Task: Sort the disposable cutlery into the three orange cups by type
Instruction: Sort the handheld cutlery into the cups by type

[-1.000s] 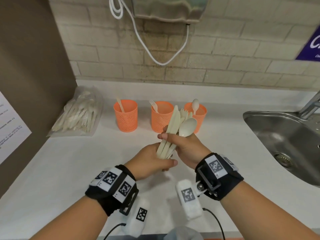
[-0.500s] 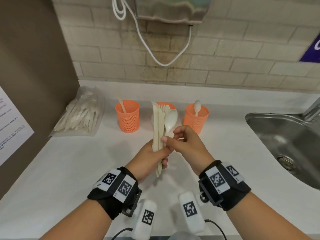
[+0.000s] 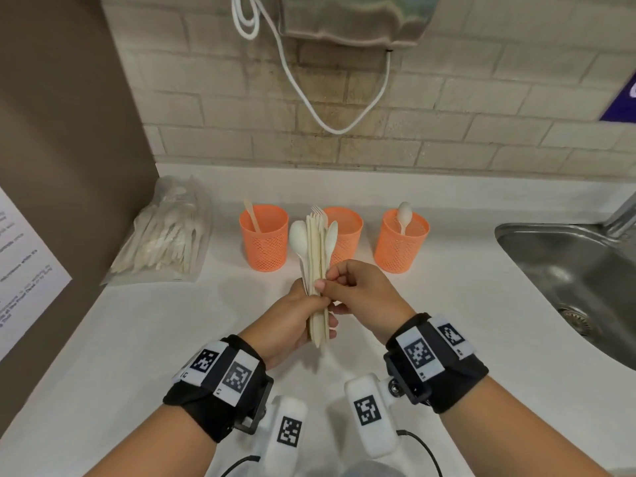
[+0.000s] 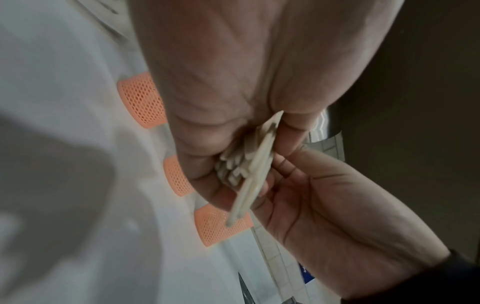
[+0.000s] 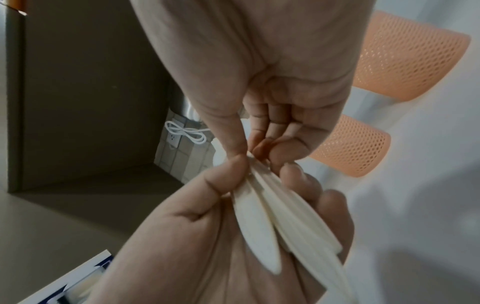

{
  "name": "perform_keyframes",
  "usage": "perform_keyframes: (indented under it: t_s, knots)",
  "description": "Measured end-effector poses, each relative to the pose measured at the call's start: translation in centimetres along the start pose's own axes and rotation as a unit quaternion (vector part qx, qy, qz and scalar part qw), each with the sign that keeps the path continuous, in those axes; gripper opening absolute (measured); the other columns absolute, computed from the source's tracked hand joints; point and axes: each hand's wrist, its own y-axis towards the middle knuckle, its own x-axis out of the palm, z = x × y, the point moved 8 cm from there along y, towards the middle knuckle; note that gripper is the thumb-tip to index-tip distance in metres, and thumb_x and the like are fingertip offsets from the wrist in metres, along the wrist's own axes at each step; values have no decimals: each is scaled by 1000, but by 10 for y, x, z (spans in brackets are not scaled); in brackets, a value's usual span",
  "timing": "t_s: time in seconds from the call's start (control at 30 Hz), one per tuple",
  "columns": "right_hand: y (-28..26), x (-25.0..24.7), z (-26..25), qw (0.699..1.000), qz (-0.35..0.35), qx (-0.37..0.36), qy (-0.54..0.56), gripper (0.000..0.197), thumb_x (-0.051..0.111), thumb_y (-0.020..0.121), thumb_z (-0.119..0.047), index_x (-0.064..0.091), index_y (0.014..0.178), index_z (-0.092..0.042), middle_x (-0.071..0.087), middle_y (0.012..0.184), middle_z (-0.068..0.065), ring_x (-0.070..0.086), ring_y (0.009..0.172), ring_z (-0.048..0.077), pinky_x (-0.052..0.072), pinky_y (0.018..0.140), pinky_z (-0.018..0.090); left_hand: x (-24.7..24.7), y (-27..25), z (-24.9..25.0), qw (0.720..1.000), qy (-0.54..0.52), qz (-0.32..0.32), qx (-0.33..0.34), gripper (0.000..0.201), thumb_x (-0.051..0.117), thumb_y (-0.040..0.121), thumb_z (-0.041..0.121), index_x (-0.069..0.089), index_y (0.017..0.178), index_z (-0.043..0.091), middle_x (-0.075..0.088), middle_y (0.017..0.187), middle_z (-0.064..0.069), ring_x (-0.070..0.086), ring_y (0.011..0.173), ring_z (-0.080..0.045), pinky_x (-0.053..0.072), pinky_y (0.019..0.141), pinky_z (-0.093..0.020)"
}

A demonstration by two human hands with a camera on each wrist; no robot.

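The left hand (image 3: 292, 321) is gripping an upright bundle of cutlery (image 3: 318, 270) by the handles, thumb and curled fingers wrapped around it. The right hand (image 3: 361, 290) is pinching at the bundle with thumb and fingertips, just above the left thumb; which piece it is pinching cannot be told. The bundle is standing directly in front of the middle cup (image 3: 344, 235) and is mixing spoons, forks and flat knife-like pieces.

Relative to the middle cup, the cup to its left (image 3: 263, 242) is holding one knife-like piece, and the cup to its right (image 3: 401, 244) is holding one spoon (image 3: 403, 215). A fork head is showing at the middle cup's rim, but whether it is inside that cup or part of the bundle cannot be told.

Probable faults from this state:

- The pieces are lying tightly nested. A pinch may be catching two handles at once, so a wrong type would be travelling with the selected one.
- If the left grip is loosening during extraction, neighbouring pieces may be sliding out and falling onto the counter (image 3: 137, 339).
- A fast pull may be dragging the bundle forward into the middle cup, which looks light enough to tip.

A bag of further cutlery (image 3: 165, 235) is lying far left of the middle cup, so sorting appears to be at an early stage.
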Motion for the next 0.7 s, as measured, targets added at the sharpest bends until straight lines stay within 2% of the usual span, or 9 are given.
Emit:
perform_keyframes:
  t_s: [0.17, 0.3, 0.43, 0.53, 0.6, 0.63, 0.7]
  knots:
    - [11, 10, 5, 999, -20, 41, 11, 14, 68, 86, -13, 56, 90, -8, 57, 76, 7, 54, 64, 14, 46, 59, 22, -13, 6, 1, 1000, -9, -27, 2, 33, 38, 101, 5, 44, 129, 22, 62, 108, -8, 62, 80, -15, 56, 77, -31]
    - [15, 19, 8, 998, -27, 45, 36, 15, 65, 89, -11, 53, 80, -7, 55, 70, 9, 50, 60, 16, 44, 56, 29, -18, 10, 6, 999, -4, -48, 20, 30, 37, 100, 2, 51, 118, 22, 66, 101, -1, 67, 79, -9, 54, 70, -22]
    - [21, 23, 10, 998, -19, 44, 33, 17, 63, 90, -13, 51, 81, -6, 53, 73, 13, 49, 62, 19, 45, 57, 30, -25, 12, 9, 998, -1, -53, 31, 30, 37, 100, 3, 53, 115, 23, 67, 97, 0, 67, 78, -7, 53, 69, -20]
    - [27, 24, 12, 999, -2, 34, 35, 15, 64, 89, -12, 51, 86, -6, 51, 81, 16, 50, 70, 25, 46, 62, 30, -35, 14, 11, 999, 16, -40, 34, 31, 38, 101, 5, 52, 121, 24, 68, 106, 0, 68, 93, -11, 54, 78, -24]
    - [30, 25, 12, 999, 12, 21, 38, 13, 65, 89, -11, 53, 87, -6, 49, 81, 14, 49, 66, 18, 45, 61, 21, -41, 17, 12, 998, 32, -31, 39, 34, 39, 101, 8, 48, 131, 22, 66, 119, -4, 64, 108, -18, 52, 91, -34]
    - [31, 26, 10, 999, 17, 12, 38, 11, 64, 89, -10, 54, 89, -6, 50, 79, 13, 49, 62, 13, 44, 58, 18, -45, 19, 11, 998, 37, -28, 38, 36, 40, 101, 9, 45, 134, 21, 65, 121, -5, 64, 110, -20, 52, 93, -38]
    - [32, 28, 9, 999, 28, -1, 37, 7, 61, 91, -11, 57, 90, -6, 55, 76, 11, 53, 59, 10, 44, 58, 18, -53, 22, 9, 999, 38, -14, 29, 37, 43, 101, 11, 43, 136, 21, 64, 110, -4, 65, 97, -18, 55, 86, -36]
